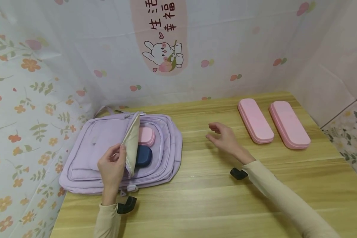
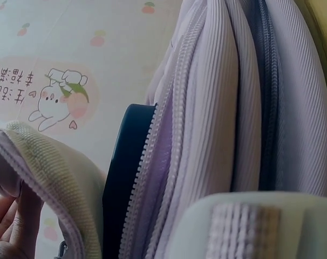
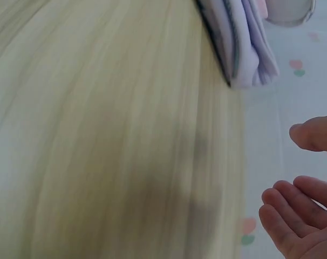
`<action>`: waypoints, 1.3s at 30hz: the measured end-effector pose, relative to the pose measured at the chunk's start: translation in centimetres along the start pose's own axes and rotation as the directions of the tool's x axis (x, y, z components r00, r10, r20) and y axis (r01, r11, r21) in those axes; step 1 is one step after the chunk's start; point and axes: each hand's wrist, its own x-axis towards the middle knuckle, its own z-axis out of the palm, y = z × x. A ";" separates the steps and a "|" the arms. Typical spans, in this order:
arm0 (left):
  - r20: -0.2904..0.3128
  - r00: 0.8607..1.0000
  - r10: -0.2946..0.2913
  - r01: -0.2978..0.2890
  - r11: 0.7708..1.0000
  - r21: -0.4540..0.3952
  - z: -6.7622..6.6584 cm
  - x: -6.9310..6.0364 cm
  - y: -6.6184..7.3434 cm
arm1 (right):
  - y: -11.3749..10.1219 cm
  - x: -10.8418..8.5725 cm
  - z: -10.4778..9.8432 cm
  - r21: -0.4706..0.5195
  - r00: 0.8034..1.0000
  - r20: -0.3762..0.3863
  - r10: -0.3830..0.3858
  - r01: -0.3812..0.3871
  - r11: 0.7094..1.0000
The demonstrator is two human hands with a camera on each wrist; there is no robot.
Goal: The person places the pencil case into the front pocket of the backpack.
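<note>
A lilac backpack (image 1: 86,148) lies flat on the left of the table, its front pocket unzipped. My left hand (image 1: 111,163) pinches the edge of the pocket's cream-lined flap (image 1: 132,142) and holds it raised. Inside the pocket sit a pink case (image 1: 146,136) and a dark blue case (image 1: 144,156), both partly hidden by the flap. In the left wrist view the blue case (image 2: 125,162) stands out beside the zipper teeth. My right hand (image 1: 224,137) hovers over the table between the backpack and two pink cases, fingers loosely bent, with nothing held.
Two oblong pink cases, one nearer (image 1: 256,120) and one farther right (image 1: 290,125), lie side by side at the table's right. A white patterned curtain (image 1: 226,43) hangs behind the wooden table (image 1: 196,198), and another floral sheet (image 1: 26,115) borders its left.
</note>
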 end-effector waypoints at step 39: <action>0.062 0.998 0.023 -0.025 0.999 0.029 -0.2 0.1 -0.8 | 7.2 -6.7 -9.2 -0.245 0.904 -0.335 0.265 -0.355 0.902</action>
